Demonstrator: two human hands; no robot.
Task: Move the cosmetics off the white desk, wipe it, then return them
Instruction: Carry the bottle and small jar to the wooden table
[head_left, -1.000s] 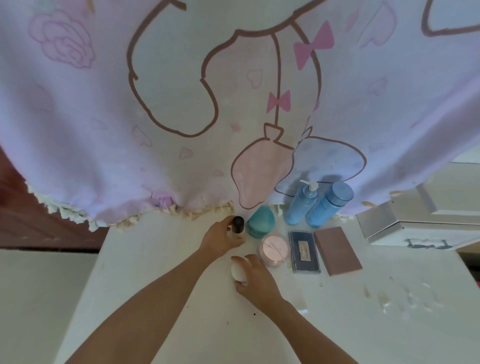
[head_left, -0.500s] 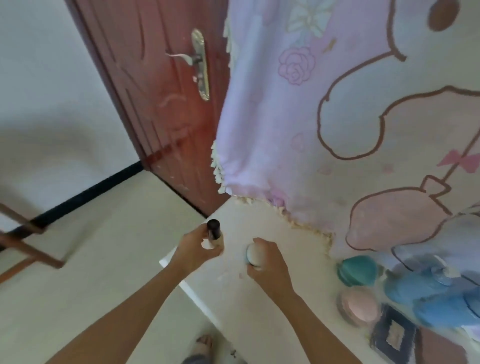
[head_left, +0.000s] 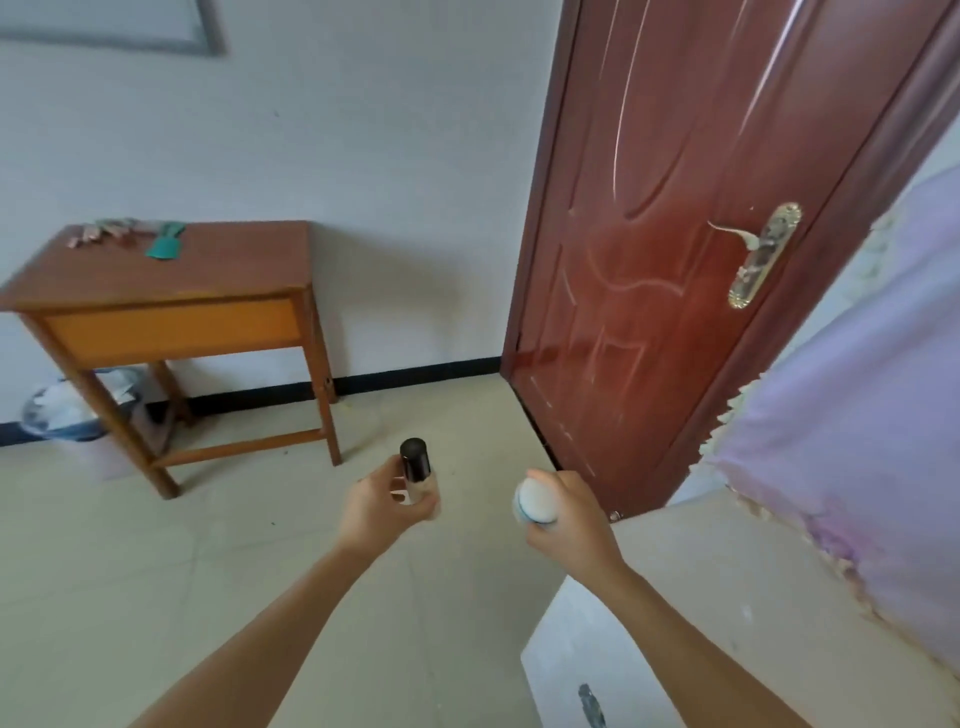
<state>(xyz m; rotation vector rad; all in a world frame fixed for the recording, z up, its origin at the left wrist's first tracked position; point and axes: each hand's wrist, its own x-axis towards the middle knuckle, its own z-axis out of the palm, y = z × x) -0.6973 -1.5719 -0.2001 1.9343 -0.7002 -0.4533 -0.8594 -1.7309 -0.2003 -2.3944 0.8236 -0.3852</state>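
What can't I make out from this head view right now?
All head view.
White desk: only one corner shows; the right and bottom edges cut off the rest, so its contents are unseen.
Bottle: lower body hidden by the left hand; label unreadable.
Round white container: mostly wrapped by the right hand; its kind unclear.
Small things on the wooden table: far, blurred.

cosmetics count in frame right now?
2. A black-capped bottle is held in the left hand, and a white round container in the right hand. Any others lie outside this view.
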